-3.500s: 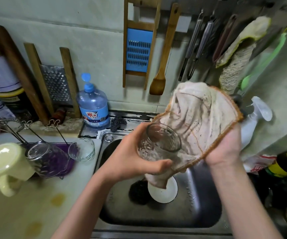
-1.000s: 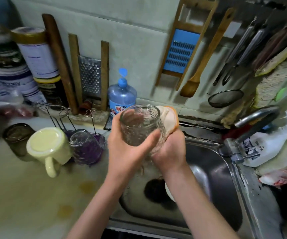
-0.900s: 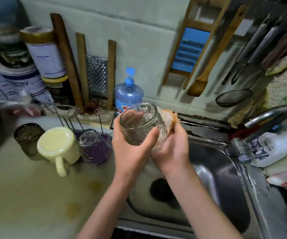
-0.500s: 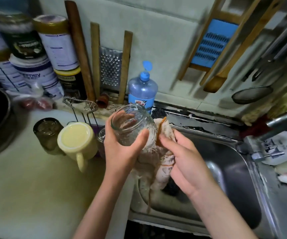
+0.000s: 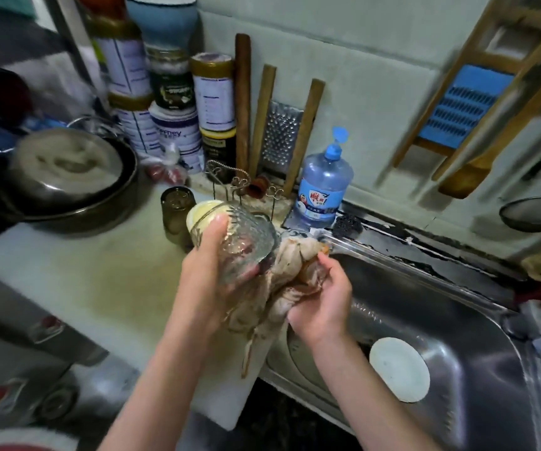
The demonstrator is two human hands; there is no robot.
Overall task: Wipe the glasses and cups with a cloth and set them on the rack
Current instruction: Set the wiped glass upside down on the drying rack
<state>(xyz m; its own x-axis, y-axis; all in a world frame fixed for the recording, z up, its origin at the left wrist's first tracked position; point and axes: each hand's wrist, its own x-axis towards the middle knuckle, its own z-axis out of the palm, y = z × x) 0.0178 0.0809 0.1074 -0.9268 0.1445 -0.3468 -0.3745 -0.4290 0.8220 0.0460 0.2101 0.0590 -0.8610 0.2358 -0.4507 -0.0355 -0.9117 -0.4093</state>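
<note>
My left hand (image 5: 209, 275) grips a clear textured glass (image 5: 246, 242), tilted with its mouth toward the right, above the counter edge beside the sink. My right hand (image 5: 323, 299) holds a stained whitish cloth (image 5: 290, 275) bunched against the glass's mouth; a loose end hangs down. Just behind the glass stands the wire rack (image 5: 240, 187) with a cream mug (image 5: 202, 213) upside down on it, mostly hidden by the glass. A dark tinted glass (image 5: 178, 211) stands on the counter left of the rack.
A steel sink (image 5: 458, 320) with a white disc (image 5: 399, 369) in it lies to the right. A blue soap bottle (image 5: 324, 187), graters and tins line the wall. A lidded pan (image 5: 67, 177) sits at the left on the counter (image 5: 100, 271).
The glass has moved left and lower, close to the rack and in front of the cream mug. The cloth has gone from spread open to bunched at the glass's mouth. The view has swung left.
</note>
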